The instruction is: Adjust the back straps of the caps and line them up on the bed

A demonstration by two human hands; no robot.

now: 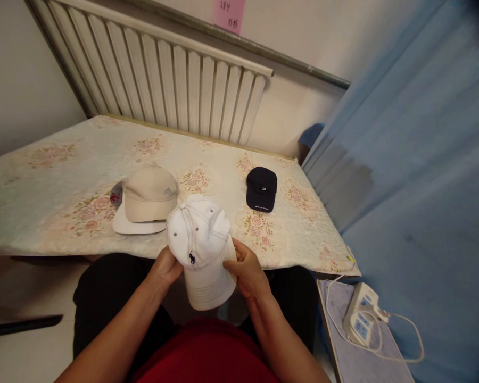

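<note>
Between my hands, above my lap at the table's near edge, is a white baseball cap (201,234) with a dark horse-rider emblem, its brim towards me. My left hand (166,267) grips the cap's left side, the fingers partly hidden under it. On the other side my right hand (247,268) pinches the brim's edge, thumb on top. Just beyond to the left, a beige cap (147,194) rests on top of a cap with a white brim (133,226); a grey piece with a red mark shows beside them. A black cap (262,189) lies apart, farther right.
A flowered cloth (211,154) covers the table. Behind it stands a white radiator (175,80) against the wall. A blue curtain (415,159) hangs at right, with a power strip (360,314) and its white cord on a small side table (387,367) below.
</note>
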